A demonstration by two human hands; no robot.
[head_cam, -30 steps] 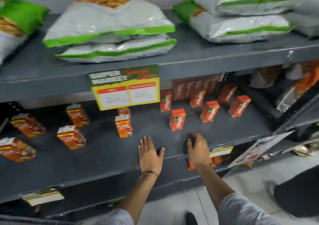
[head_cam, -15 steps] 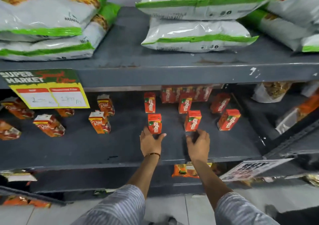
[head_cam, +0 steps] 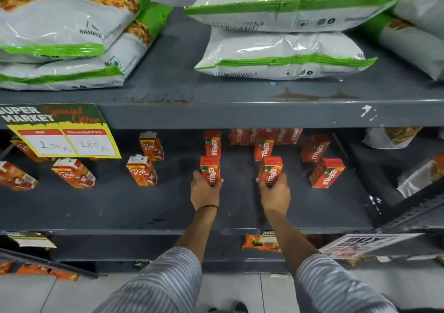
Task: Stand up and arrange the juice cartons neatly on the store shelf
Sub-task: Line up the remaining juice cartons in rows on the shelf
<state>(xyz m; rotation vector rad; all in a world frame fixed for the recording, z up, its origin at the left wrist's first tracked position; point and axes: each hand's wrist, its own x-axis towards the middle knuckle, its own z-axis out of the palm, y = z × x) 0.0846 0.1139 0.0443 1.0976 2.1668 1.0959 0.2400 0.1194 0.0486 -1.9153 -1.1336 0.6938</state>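
Small red Maaza juice cartons stand scattered on the grey middle shelf [head_cam: 168, 207]. My left hand [head_cam: 204, 190] grips one upright Maaza carton [head_cam: 210, 168] at its base. Around a second Maaza carton [head_cam: 271, 169], a little to the right, my right hand [head_cam: 275, 191] is closed. More Maaza cartons stand behind, one [head_cam: 212, 143] and another [head_cam: 263, 147], with two [head_cam: 327, 172] to the right and a packed row [head_cam: 264, 136] at the back. Orange-and-white Real cartons [head_cam: 142, 171] stand tilted or askew at the left.
White and green snack bags [head_cam: 283, 55] lie on the upper shelf, which overhangs the cartons. A yellow price sign [head_cam: 64, 142] hangs from its edge at left. Clear snack packets [head_cam: 418, 175] fill the right bay. A promo sign [head_cam: 360, 244] sticks out below right.
Both hands have moved from the shelf's front edge inward and closed on two Maaza cartons. The view has shifted left and closer.
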